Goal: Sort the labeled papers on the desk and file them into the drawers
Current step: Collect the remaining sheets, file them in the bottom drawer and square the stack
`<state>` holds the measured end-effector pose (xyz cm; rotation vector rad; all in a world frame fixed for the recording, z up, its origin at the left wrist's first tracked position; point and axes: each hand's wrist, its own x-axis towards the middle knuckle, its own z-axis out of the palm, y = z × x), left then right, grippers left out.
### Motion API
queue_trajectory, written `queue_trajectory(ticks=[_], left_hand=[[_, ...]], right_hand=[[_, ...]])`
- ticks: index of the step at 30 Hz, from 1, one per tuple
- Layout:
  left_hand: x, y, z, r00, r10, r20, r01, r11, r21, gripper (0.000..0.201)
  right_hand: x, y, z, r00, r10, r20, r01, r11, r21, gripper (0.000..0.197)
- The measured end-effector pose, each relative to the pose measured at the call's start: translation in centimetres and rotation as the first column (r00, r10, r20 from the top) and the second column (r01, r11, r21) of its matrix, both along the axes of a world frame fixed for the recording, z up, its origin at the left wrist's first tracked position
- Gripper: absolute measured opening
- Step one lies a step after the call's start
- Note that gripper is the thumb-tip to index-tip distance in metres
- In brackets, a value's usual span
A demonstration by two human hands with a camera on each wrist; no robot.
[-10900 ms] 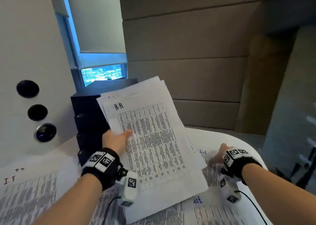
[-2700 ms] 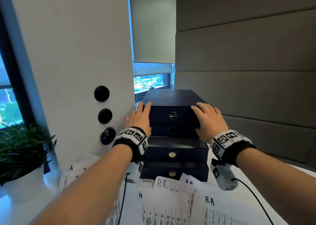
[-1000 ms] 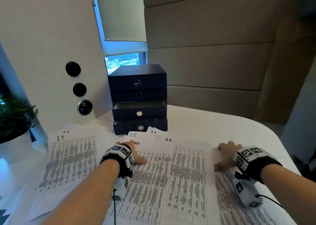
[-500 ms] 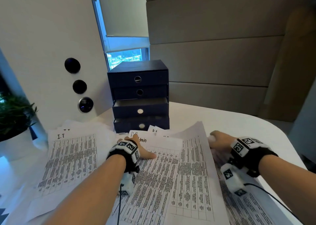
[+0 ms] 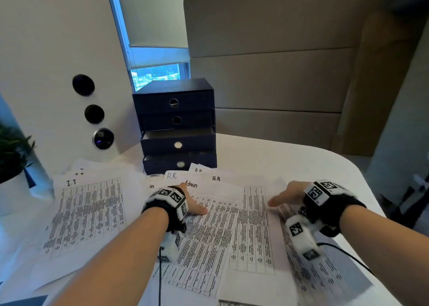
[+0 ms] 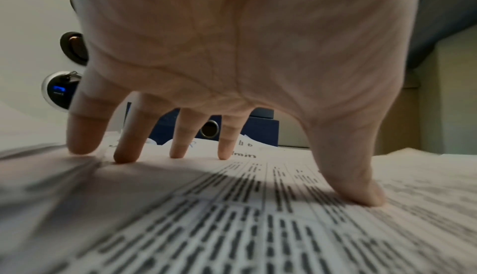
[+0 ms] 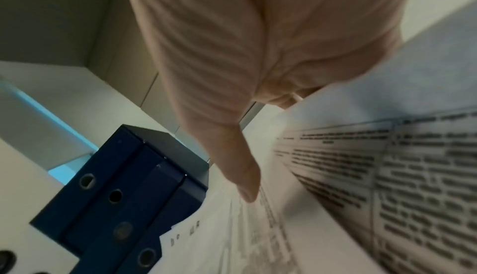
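Printed sheets with handwritten labels cover the white desk (image 5: 290, 157). My left hand (image 5: 195, 203) presses flat on the Admin sheet (image 5: 204, 236), its spread fingertips (image 6: 129, 156) and thumb touching the paper. My right hand (image 5: 285, 196) sits at the right edge of an H.R sheet (image 5: 253, 224). Its thumb (image 7: 245, 184) lies stretched on the paper and its fingers curl at the sheet's edge, tips hidden. An I.T sheet (image 5: 86, 212) lies to the left. Behind stands the dark blue drawer unit (image 5: 176, 110); its third drawer (image 5: 178, 140) is pulled out a little.
A white column with round buttons (image 5: 95, 114) rises left of the drawers. A potted plant (image 5: 11, 152) stands at the far left. The desk's rounded edge (image 5: 362, 178) runs close on the right. More H.R sheets (image 5: 171, 175) poke out in front of the bottom drawer.
The H.R sheet's right edge, raised half a second ago, now lies nearly flat. My right hand came down with it and its thumb stretched out. The left hand stays pressed on the Admin sheet.
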<state>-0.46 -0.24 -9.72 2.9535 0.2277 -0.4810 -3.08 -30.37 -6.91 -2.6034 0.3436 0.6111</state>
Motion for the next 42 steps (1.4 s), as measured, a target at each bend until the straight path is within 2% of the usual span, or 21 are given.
queue_trajectory(ticks=[4,6,10,12,15,18,21,24,27,30,32,34,35,39,42], left_hand=[[0.2,-0.5,-0.5,1.000,0.018,0.017,-0.019,0.998,0.062,0.142],[0.4,-0.3,-0.5,0.998,0.053,0.018,-0.054,0.996,0.067,0.146],[0.8,0.7,0.3,0.997,0.058,0.043,-0.059,0.998,0.010,0.137],[1.2,1.6,0.9,0.996,0.082,0.034,-0.081,0.996,-0.048,0.136],[1.9,2.7,1.5,0.995,0.092,0.037,-0.089,0.993,-0.082,0.140],[2.8,3.0,1.3,0.996,0.082,0.031,-0.081,0.996,-0.046,0.144],[3.9,3.3,0.9,0.994,0.109,0.003,-0.108,0.988,-0.109,0.149],[4.6,2.8,0.7,0.993,0.107,0.043,-0.100,0.983,-0.153,0.139],[5.0,2.2,0.6,0.996,0.063,0.061,-0.050,0.979,-0.196,0.125],[5.0,1.9,0.7,0.999,-0.001,0.033,0.007,0.985,-0.172,0.121],[5.0,2.1,0.7,0.999,-0.022,0.031,0.027,0.984,-0.174,0.124],[5.0,2.3,0.5,0.999,-0.017,0.042,0.025,0.981,-0.194,0.123],[5.0,2.3,0.3,0.998,-0.016,0.055,0.028,0.977,-0.209,0.120],[5.2,2.0,0.0,0.996,-0.002,0.091,0.029,0.954,-0.298,0.112],[5.3,2.2,0.0,0.993,0.043,0.108,0.003,0.917,-0.399,0.102]], right_hand=[[-0.5,0.4,0.4,1.000,-0.027,0.014,0.026,0.995,0.092,0.042],[-0.2,0.5,0.2,0.998,-0.048,0.035,0.044,0.993,0.108,0.042],[1.0,0.4,-0.6,1.000,-0.018,0.025,0.013,0.984,0.178,0.044],[1.7,0.8,-0.6,0.998,0.056,0.039,-0.063,0.979,0.196,0.041],[2.7,1.7,-0.5,0.989,0.100,0.111,-0.117,0.979,0.164,0.036],[4.0,2.0,-0.7,0.977,0.082,0.198,-0.108,0.987,0.121,0.030],[5.1,1.4,-0.7,0.964,0.041,0.264,-0.081,0.987,0.141,0.025],[6.0,0.9,-1.5,0.960,-0.012,0.281,-0.066,0.961,0.268,0.026],[6.7,1.3,-1.9,0.972,0.059,0.226,-0.140,0.922,0.361,0.020],[8.1,2.5,-1.5,0.982,0.133,0.137,-0.179,0.884,0.432,0.031],[9.2,3.6,-1.1,0.976,0.182,0.118,-0.215,0.885,0.412,0.053],[10.8,4.5,-1.5,0.969,0.219,0.110,-0.243,0.914,0.324,0.081],[11.3,5.0,-1.7,0.969,0.223,0.107,-0.245,0.926,0.286,0.083],[11.7,6.5,-1.9,0.985,0.141,0.103,-0.157,0.974,0.166,0.071],[11.8,6.4,-1.8,0.984,0.136,0.113,-0.152,0.977,0.146,0.065]])
